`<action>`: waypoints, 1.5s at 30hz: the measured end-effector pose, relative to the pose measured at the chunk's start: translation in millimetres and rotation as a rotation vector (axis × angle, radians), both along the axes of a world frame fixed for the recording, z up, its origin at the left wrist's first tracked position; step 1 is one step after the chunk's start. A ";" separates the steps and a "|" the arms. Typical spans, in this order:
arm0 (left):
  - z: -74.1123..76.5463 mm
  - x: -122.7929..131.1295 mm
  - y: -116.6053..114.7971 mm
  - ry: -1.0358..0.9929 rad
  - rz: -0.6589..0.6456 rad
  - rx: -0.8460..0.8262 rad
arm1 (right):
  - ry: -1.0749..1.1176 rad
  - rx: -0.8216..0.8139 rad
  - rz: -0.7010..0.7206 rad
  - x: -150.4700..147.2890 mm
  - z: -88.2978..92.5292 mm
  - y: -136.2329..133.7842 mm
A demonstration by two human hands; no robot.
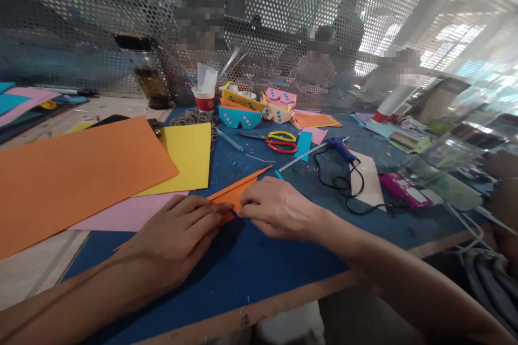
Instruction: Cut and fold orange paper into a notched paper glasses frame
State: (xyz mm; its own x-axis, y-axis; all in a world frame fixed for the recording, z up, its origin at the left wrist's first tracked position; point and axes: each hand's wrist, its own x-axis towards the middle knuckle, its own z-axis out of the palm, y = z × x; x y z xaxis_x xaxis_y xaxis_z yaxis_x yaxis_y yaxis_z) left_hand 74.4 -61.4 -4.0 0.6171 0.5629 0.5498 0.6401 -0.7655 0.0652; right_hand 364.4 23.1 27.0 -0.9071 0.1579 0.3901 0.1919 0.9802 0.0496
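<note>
A folded orange paper (237, 190) lies on the blue mat (259, 264), its pointed tip reaching up to the right. My left hand (182, 234) lies flat across its lower left part, fingers pressing it down. My right hand (275, 207) pinches the paper's edge at the middle, fingertips almost meeting those of the left hand. Most of the paper is hidden under both hands.
Large orange (73, 178), yellow (188, 159) and pink (129, 213) sheets lie left. Behind are scissors (277, 141), a blue glue gun (342, 148) with black cord, paper masks (240, 116), a red cup (205, 99), a jar (151, 78). People sit behind a perforated screen.
</note>
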 end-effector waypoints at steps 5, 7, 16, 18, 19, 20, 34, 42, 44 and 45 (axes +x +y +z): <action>0.2 -0.8 1.2 0.002 -0.010 0.021 | -0.001 -0.034 -0.010 1.1 -0.3 0.4; 1.1 -0.3 2.2 0.011 -0.028 0.013 | 0.059 -0.100 -0.035 1.7 -2.8 2.1; 0.3 0.2 3.1 0.034 -0.046 0.078 | 0.200 -0.180 -0.106 -1.9 -11.9 12.4; 0.9 -0.2 2.8 0.042 -0.047 0.089 | 0.207 -0.157 -0.116 -1.3 -12.3 15.1; 1.5 -0.2 2.9 0.046 -0.052 0.097 | 0.208 -0.150 -0.126 -0.8 -12.1 16.0; 2.1 -0.2 3.0 0.054 -0.056 0.105 | 0.211 -0.145 -0.134 -0.3 -11.6 16.4; 3.1 -1.1 4.3 0.071 -0.021 0.090 | 0.093 -0.091 -0.054 -9.5 -12.6 9.6; 6.9 -1.5 3.3 0.136 0.000 0.155 | 0.090 -0.095 -0.053 -12.9 -16.8 12.1; 6.6 -1.4 3.7 0.138 -0.007 0.160 | 0.100 -0.085 -0.050 -12.9 -17.5 11.3; 6.1 -1.4 4.0 0.130 -0.012 0.161 | 0.104 -0.088 -0.053 -12.6 -17.8 10.7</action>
State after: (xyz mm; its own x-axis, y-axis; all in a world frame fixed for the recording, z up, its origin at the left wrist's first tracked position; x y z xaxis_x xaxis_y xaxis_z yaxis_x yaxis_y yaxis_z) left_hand 72.9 -57.4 2.2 0.6952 0.4663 0.5470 0.6256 -0.7672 -0.1411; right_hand 351.8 33.9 9.2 -0.8521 0.2424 0.4639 0.2435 0.9681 -0.0586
